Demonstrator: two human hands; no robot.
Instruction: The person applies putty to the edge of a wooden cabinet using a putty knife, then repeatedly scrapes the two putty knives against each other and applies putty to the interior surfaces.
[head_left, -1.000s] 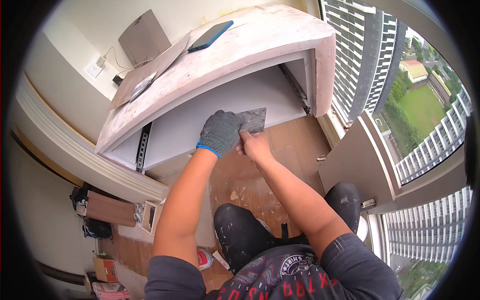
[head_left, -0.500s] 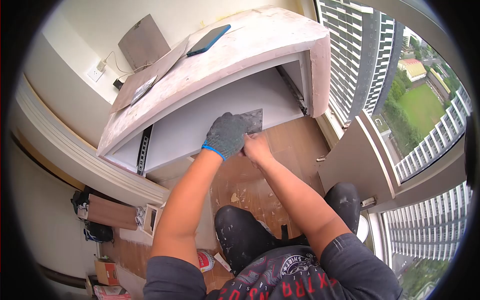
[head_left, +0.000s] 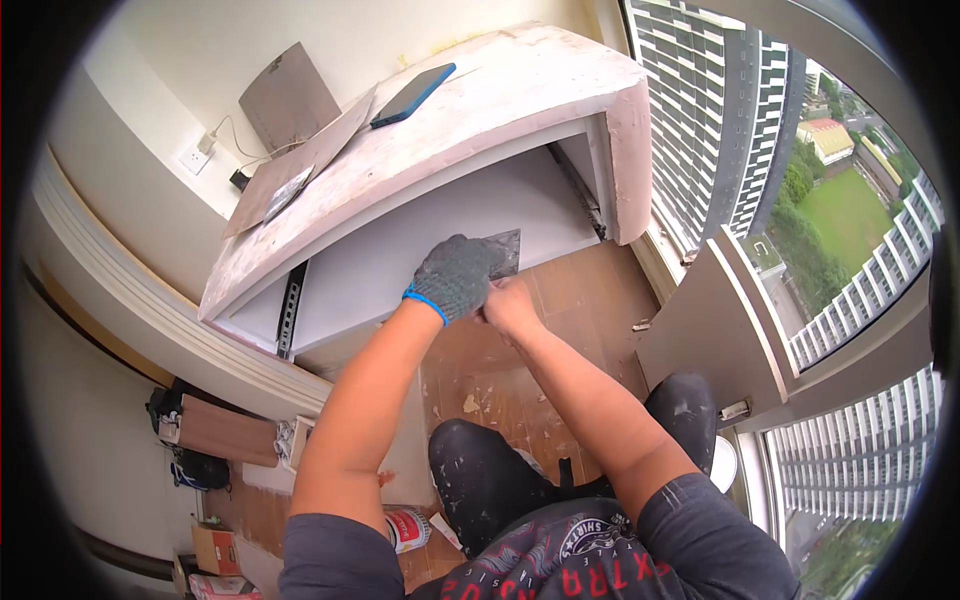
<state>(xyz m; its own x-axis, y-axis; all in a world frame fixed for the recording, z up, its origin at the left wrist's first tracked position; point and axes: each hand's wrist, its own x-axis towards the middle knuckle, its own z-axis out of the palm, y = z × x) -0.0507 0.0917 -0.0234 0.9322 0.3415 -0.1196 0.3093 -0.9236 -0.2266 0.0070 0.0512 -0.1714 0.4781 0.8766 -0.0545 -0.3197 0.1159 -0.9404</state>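
My left hand (head_left: 455, 277), in a dark grey glove with a blue cuff, is closed around a flat grey plate or blade (head_left: 507, 252) that sticks out to its right. My bare right hand (head_left: 509, 306) is closed right beside the glove, touching or almost touching it. Whatever its fingers pinch is too small to name. Both hands are in front of the open compartment of a pinkish, curved-front cabinet (head_left: 480, 100), over the front edge of its white inner panel (head_left: 370, 260).
A phone (head_left: 413, 95) and thin brown sheets (head_left: 290, 180) lie on the cabinet top. Metal slide rails (head_left: 291, 305) line the compartment sides. Loose panels (head_left: 705, 335) lean by the window at right. A can (head_left: 408, 529) stands near my left elbow.
The view has shifted slightly, and the cabinet sits a little lower and further left in it. Both hands have moved slightly down, still close together, with the flat plate still in the glove.
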